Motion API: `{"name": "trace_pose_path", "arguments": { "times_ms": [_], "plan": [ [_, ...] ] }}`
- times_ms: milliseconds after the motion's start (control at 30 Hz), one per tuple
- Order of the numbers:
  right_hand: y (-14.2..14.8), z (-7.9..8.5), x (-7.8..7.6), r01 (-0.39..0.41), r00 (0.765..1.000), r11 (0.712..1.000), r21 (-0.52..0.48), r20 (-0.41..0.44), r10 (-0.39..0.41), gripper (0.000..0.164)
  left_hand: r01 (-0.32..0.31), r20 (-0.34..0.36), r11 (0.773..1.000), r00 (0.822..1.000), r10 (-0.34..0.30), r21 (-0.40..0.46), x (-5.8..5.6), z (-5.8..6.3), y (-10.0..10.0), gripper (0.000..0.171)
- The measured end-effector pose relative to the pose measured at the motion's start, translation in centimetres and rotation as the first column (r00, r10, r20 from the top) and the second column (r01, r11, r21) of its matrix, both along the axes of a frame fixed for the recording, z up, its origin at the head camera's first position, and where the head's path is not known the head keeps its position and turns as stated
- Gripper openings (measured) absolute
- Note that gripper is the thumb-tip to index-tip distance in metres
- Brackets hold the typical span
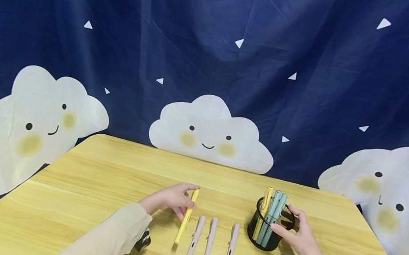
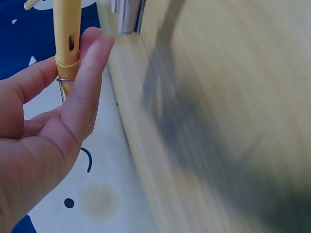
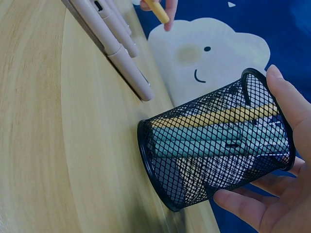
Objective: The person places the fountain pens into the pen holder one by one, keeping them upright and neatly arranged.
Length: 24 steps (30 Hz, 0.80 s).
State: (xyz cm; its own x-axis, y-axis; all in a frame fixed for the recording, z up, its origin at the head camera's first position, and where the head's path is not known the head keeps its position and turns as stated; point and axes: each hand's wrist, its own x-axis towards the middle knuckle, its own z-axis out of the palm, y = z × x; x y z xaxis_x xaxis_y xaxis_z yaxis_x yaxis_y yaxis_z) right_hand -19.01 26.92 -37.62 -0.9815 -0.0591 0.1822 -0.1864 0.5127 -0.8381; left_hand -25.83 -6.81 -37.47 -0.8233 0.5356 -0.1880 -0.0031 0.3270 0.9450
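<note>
My left hand (image 1: 176, 198) pinches a yellow pen (image 1: 185, 224) between thumb and fingers, above the table left of the pale lilac pens. In the left wrist view, the thumb and fingers meet around the pen (image 2: 67, 34) near its metal clip. On the right, my right hand (image 1: 303, 239) grips a black mesh pen holder (image 1: 272, 245) by its rim, thumb at the near side and fingers round the far side. Inside it stand a yellow pen (image 1: 267, 197) and two teal pens (image 1: 276, 207), visible through the mesh in the right wrist view.
Three pale lilac pens (image 1: 208, 248) lie roughly parallel on the wooden table (image 1: 116, 167), between the hands. A dark blue curtain (image 1: 199, 63) with white clouds and triangles hangs behind the table's far edge. A black object (image 1: 143, 241) shows at the left wrist.
</note>
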Motion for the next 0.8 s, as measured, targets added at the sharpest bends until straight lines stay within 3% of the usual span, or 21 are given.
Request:
{"name": "trace_pose_path", "arguments": {
  "times_ms": [267,800],
  "plan": [
    [0.0,0.0,0.0,-0.001,1.000,1.000,-0.004,-0.005,0.001,0.073,-0.002,-0.009,1.000,1.000,0.002,0.028,0.0,0.4,0.3,0.064],
    [0.1,-0.1,0.0,-0.004,1.000,1.000,0.002,-0.013,0.004,0.073,-0.045,-0.025,0.996,0.999,0.047,0.079,-0.3,0.9,1.4,0.047]
  ]
}}
